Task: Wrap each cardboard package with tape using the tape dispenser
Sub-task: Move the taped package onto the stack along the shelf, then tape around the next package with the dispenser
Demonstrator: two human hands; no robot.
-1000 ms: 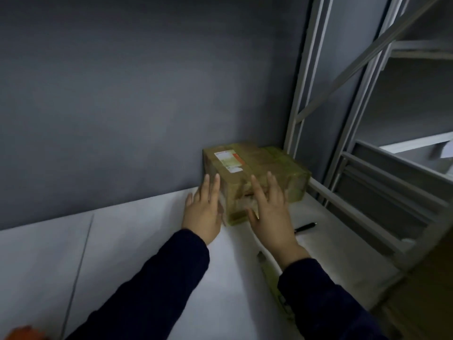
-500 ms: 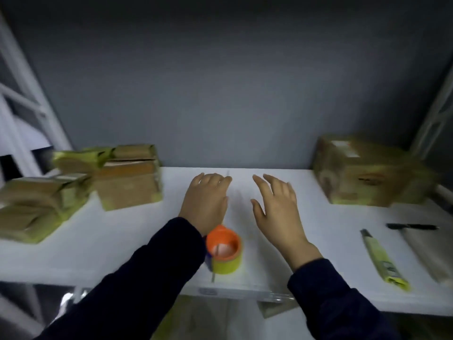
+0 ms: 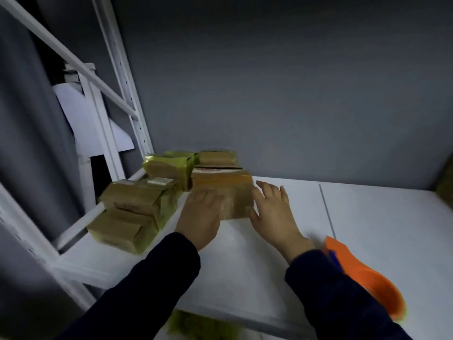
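A brown cardboard package (image 3: 228,190) with a slit in its top stands on the white shelf (image 3: 367,229), left of centre. My left hand (image 3: 199,217) lies with straight fingers against its near left side. My right hand (image 3: 272,212) is spread at its right corner, touching it or very close. More packages wrapped in yellowish tape (image 3: 137,207) are stacked to the left, and others (image 3: 176,165) stand behind. The orange tape dispenser (image 3: 362,273) lies near the shelf's front edge, partly behind my right sleeve.
A white metal rack upright (image 3: 125,87) with diagonal braces closes the left end of the shelf. A grey wall runs behind it. The corner of another package (image 3: 447,182) shows at the right edge. Something yellowish (image 3: 201,327) lies below the shelf's front edge.
The view has swung from the right end of the shelf to the left. Both hands left the package on the right, crossed over the dispenser and now flank the package on the left.
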